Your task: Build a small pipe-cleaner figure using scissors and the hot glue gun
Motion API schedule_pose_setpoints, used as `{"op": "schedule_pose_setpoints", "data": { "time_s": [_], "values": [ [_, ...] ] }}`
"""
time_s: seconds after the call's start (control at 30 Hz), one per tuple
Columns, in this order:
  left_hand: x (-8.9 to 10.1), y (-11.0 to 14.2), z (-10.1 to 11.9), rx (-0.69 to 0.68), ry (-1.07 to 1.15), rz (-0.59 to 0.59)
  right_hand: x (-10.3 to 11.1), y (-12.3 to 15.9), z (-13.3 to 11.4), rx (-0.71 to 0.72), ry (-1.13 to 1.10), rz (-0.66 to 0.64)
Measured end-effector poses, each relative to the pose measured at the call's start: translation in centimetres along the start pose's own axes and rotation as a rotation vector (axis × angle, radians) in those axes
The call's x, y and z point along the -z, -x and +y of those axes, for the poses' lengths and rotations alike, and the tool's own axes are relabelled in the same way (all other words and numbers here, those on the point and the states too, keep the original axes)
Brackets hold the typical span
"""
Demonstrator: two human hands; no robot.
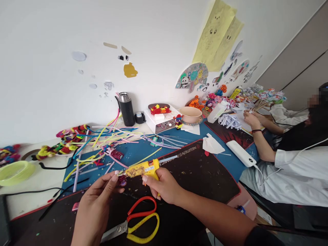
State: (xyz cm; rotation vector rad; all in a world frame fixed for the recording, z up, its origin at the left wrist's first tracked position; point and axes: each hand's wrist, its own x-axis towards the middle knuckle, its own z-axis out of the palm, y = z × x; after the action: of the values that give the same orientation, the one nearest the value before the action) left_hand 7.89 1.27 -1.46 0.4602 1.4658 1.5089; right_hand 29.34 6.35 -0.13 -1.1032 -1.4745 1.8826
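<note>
Toward the near edge of the counter (27,202), above a dark mat (189,177), the right hand (164,186) wraps its fingers around the handle of a yellow glue gun (140,169), thumb laid along its side; whether the trigger is squeezed I cannot tell. A glue stick (167,159) juts from the rear of the gun, pointing toward the far right corner. The left hand (96,198) pinches a small purple piece (122,180) between thumb and fingers, right at the nozzle end, which the fingertips partly hide, so the exact contact is unclear.

To do this well, I would keep the left fingertips back from the nozzle, since it is probably hot, and turn the piece so the gluing spot faces the tip. A light, brief squeeze should serve better than a long one on something so small; too much glue would likely spread onto the fingers. Resting the wrists on the counter would steady both hands. Red-and-yellow-handled scissors (143,220) lie just below, nearer that edge, so the gun wants setting down clear of them.
</note>
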Motion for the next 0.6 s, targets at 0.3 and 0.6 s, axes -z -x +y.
{"op": "schedule_pose_setpoints", "data": {
  "time_s": [0.3, 0.6],
  "values": [
    [0.24, -0.21, -0.09, -0.071, -0.098, 0.024, 0.28, -0.10, -0.02, 0.065, -0.041, -0.005],
    [0.59, -0.34, -0.26, -0.112, -0.227, 0.022, 0.42, 0.04, 0.51, 0.061, -0.064, -0.018]
  ]
}}
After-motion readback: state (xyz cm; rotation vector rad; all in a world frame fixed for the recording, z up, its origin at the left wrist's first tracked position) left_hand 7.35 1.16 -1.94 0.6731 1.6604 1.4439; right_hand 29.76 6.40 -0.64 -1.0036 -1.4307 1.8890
